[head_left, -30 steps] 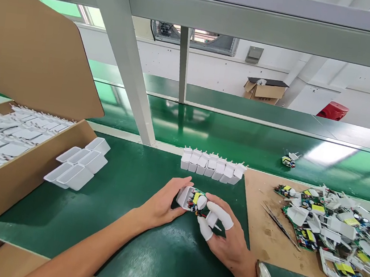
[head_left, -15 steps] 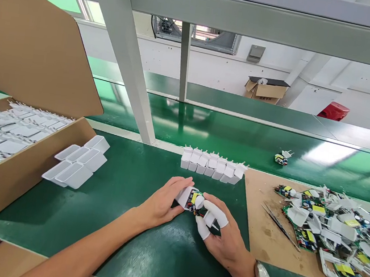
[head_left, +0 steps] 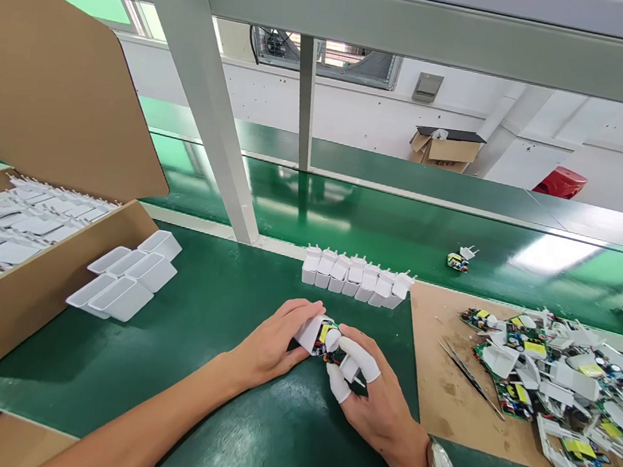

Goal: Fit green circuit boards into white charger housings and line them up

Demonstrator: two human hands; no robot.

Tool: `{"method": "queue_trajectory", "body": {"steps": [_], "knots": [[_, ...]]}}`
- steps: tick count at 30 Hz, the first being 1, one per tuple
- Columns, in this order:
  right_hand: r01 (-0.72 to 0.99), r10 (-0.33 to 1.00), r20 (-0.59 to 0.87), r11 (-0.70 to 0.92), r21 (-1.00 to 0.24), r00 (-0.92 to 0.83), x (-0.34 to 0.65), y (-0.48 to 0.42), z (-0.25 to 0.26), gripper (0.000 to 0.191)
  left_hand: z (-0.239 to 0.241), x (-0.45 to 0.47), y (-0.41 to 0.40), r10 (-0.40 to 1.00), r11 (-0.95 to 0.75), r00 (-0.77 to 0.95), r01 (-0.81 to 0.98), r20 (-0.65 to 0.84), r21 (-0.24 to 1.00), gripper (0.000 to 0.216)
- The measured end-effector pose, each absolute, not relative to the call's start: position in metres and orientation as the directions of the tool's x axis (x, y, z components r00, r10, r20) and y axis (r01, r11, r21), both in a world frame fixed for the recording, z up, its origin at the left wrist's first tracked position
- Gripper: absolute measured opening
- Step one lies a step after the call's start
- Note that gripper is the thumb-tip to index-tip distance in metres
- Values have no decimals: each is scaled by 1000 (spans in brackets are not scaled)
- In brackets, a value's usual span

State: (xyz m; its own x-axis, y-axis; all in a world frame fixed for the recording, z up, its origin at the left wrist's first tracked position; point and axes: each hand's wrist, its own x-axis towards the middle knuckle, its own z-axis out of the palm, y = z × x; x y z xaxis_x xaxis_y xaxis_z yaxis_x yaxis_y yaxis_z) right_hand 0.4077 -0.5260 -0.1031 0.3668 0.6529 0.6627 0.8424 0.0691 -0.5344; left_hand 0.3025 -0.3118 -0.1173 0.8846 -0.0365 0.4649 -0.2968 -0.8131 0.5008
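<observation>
Both hands meet on one small part at the near middle of the green mat (head_left: 209,327). The left hand (head_left: 269,346) pinches a white charger shell (head_left: 308,330). The right hand (head_left: 381,409), fingertips in white cots, grips the circuit board (head_left: 327,338) at its mouth. Both parts look light and stiff. The board seems fragile, so its edges are probably the safest hold. A row of chargers (head_left: 354,278) stands just beyond, and tweezers (head_left: 471,367) lie to the right. The mat is open near and left.
</observation>
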Motion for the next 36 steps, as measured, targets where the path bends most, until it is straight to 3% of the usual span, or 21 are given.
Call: {"method": "queue_trajectory", "body": {"steps": [18,29,36], "knots": [[798,666,615,49,-601,422,411,-531,-108,58,-119,305,-317,23,-764,897,-269,441,587,74],[812,681,612,43,-582,403,410,-531,-106,60,-122,304,-316,43,-760,896,-257,442,596,78],[863,678,650,47,-503,342,413,-530,-100,59,-120,306,-317,21,-777,873,-293,488,558,73]]}}
